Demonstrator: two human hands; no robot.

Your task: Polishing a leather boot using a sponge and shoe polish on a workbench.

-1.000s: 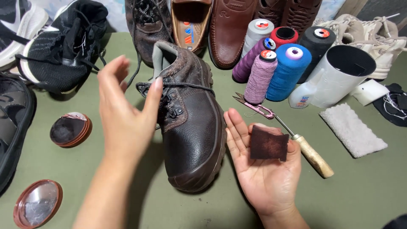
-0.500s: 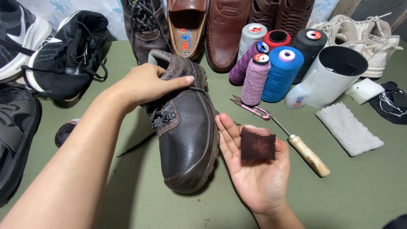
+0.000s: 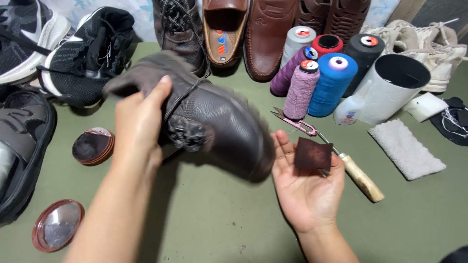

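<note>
Olive-green work surface [image 3: 219,219], crowded along its far edge with footwear; we list what lies on it.

Item in hand: one dark brown lace-up shoe [image 3: 214,129], blurred, lifted off the surface. Our left hand [image 3: 139,124] grips it at the ankle collar, fingers wrapped round the opening, thumb up along the edge. Its long axis runs from upper left to lower right, toe pointing down and right toward our other palm, heel end up and left under the gripping hand. Eyelets and black lace face the camera.

Our right hand [image 3: 307,187] lies flat, palm up, fingers spread, with a small dark brown square patch [image 3: 313,153] resting on the fingers; nothing is clenched. The toe of the shoe is just beside this hand's fingertips; we cannot tell whether they touch.

Close by, right: pink thread snips [image 3: 295,122] and a wooden-handled awl [image 3: 358,175], partly under the open hand. Behind them, a cluster of thread cones [image 3: 321,73], a small white bottle [image 3: 347,111], a white cup [image 3: 390,87] and a white cloth pad [image 3: 407,148].

Left: an open polish tin [image 3: 92,145] and its lid [image 3: 57,225], a grey sandal [image 3: 22,146], black sneakers [image 3: 90,53]. Far edge: brown loafers [image 3: 265,34].
</note>
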